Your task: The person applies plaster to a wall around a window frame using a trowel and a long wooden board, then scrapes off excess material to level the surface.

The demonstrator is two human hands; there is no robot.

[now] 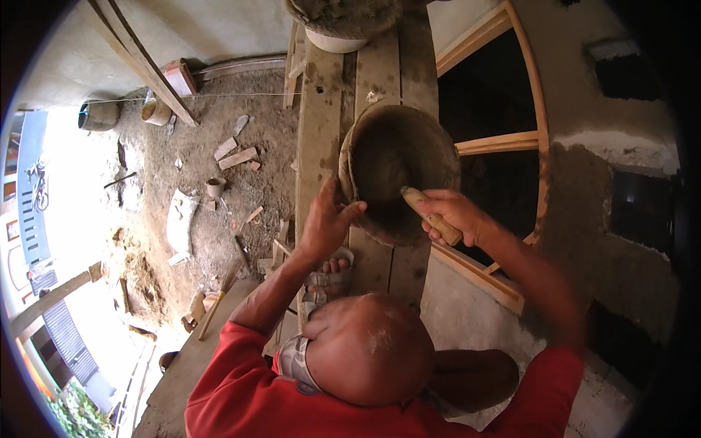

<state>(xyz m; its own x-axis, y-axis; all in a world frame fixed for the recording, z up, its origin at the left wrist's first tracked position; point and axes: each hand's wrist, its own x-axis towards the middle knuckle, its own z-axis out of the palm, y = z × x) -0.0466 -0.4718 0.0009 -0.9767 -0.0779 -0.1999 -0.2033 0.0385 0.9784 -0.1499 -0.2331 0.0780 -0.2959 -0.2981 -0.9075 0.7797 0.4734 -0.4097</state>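
A round mortar-stained bucket (440, 150) stands on the wooden planks of a raised platform. Dark grey wet-looking mortar (391, 164) lies inside it. My left hand (325, 225) grips the bucket's near left rim, its thumb over the edge. In my right hand (460, 215) is a tool with a thick wooden handle (431, 214), probably a trowel. Its front end points down into the bucket, and its blade cannot be made out against the mortar. My knee and sandalled foot (332, 271) are just below the bucket.
Another container of mortar (343, 29) sits at the planks' far end. Right of the planks (321, 139) are a wooden window frame (537, 139) and a partly plastered wall (577, 190). Lower down on the left, the dirt ground (270, 168) holds broken bricks (237, 158), a sack (181, 223) and buckets (155, 111).
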